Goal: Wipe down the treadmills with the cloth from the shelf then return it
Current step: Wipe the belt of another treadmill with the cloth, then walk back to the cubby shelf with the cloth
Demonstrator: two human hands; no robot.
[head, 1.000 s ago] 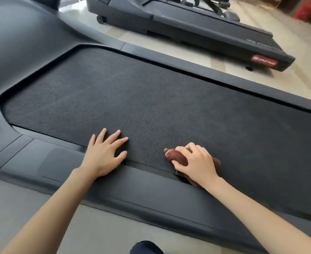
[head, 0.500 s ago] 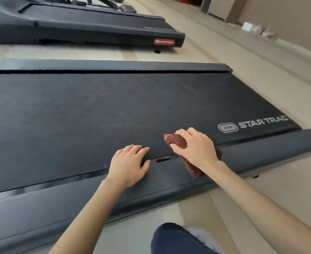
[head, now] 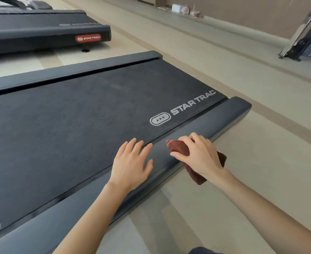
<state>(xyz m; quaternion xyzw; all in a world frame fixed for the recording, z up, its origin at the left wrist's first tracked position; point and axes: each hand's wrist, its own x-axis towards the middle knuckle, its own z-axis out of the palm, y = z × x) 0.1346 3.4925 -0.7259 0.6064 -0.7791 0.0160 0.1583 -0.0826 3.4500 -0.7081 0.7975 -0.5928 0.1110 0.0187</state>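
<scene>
Head view: we tag the right hand (head: pixel 198 154) with fingers curled over a bunched dark-red cloth (head: pixel 178 148), thumb tucked against its side, pressing it onto the near side rail (head: pixel 224 114) of the closest treadmill (head: pixel 114 65). The cloth's back corner hangs off the rail's outer edge, over the floor (head: pixel 251 171). The left hand (head: pixel 131 165) lies flat with fingers spread and straight, palm on the same rail, fingertips at the seam with the belt (head: pixel 68 129); it holds nothing and looks like a brace.

Step, as we judge it: wiping the side rail, close to the treadmill's rear end, just beside the belt logo (head: pixel 180 110). The next move likely calls for sliding the cloth along the rail to the rounded end cap, pressed flat so the loose corner does not drag.

A second treadmill (head: pixel 41 32) sits well apart behind. We see no shelf, so the return is not yet near.
</scene>
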